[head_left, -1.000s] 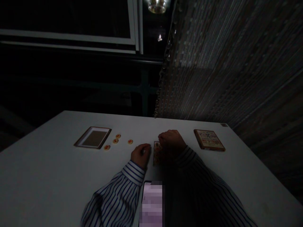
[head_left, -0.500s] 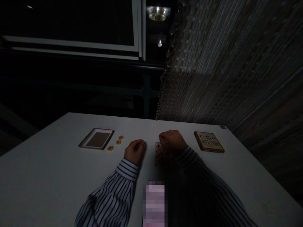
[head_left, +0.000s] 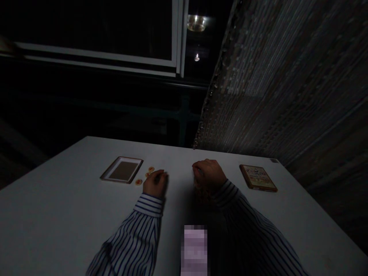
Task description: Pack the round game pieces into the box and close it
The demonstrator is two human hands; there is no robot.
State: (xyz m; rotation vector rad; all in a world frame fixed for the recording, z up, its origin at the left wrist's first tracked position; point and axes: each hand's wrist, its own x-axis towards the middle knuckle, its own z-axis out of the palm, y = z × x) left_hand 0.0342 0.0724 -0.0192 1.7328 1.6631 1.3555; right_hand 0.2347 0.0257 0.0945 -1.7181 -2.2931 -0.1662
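Observation:
My left hand (head_left: 155, 184) is closed above the white table, thumb and fingers curled together beside several round wooden game pieces with red marks; what it pinches, if anything, is hidden. One piece (head_left: 138, 182) lies left of that hand, another (head_left: 151, 169) just beyond it, and a third is partly covered by the fingers. Over a small box of game pieces (head_left: 201, 194) is my right hand (head_left: 210, 174), its fingers curled closed. The hand and its shadow cover most of that box. I cannot make out what the right fingers hold.
A shallow open tray (head_left: 107, 177) with a pale inner border lies at the left. At the right is a flat box or lid (head_left: 260, 178) with a printed top. A beaded string curtain (head_left: 244, 103) hangs behind the table's far edge (head_left: 161, 146). The light is dim.
My left hand has moved left, closer to the loose pieces, and now partly covers one. My right hand stays over the small box, hiding more of it. The view has shifted slightly.

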